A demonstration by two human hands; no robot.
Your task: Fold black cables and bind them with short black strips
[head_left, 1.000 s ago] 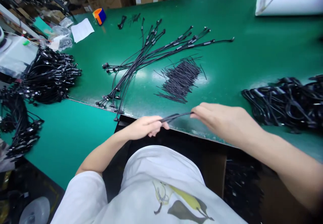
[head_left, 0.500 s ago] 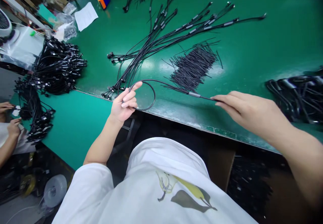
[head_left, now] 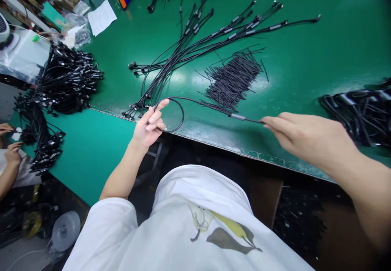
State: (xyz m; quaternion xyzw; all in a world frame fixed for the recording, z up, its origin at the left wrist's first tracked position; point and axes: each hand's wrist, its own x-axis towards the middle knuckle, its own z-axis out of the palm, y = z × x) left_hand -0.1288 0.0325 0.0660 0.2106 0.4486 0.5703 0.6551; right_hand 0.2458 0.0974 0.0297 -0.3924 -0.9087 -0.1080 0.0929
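Hands were two, both bare, and between them ran one thin black cable (head_left: 195, 102) over the near edge of the green table (head_left: 305, 71). The left hand (head_left: 149, 122) held its end with fingers loosely curled, the forefinger stretched out along the wire, and just beside that hand the cable curved into a single round loop lying on the table. The right hand (head_left: 305, 138) pinched the other end between thumb and fingertips, the grip narrow. From the loop the wire ran nearly straight to the right hand, and close to those fingers it carried one short grey sleeve (head_left: 237, 117). Farther up the table lay a fan of like cables (head_left: 195, 42), more than ten, too crossed to count exactly, their plugs gathered near the left hand. Beside them sat one heap of short black tubes (head_left: 233, 79), far too many to count. Three tangled piles of black cable (head_left: 67, 83) showed, two at the left and one at the right edge. At far left another person's two hands (head_left: 10, 153) were visible.
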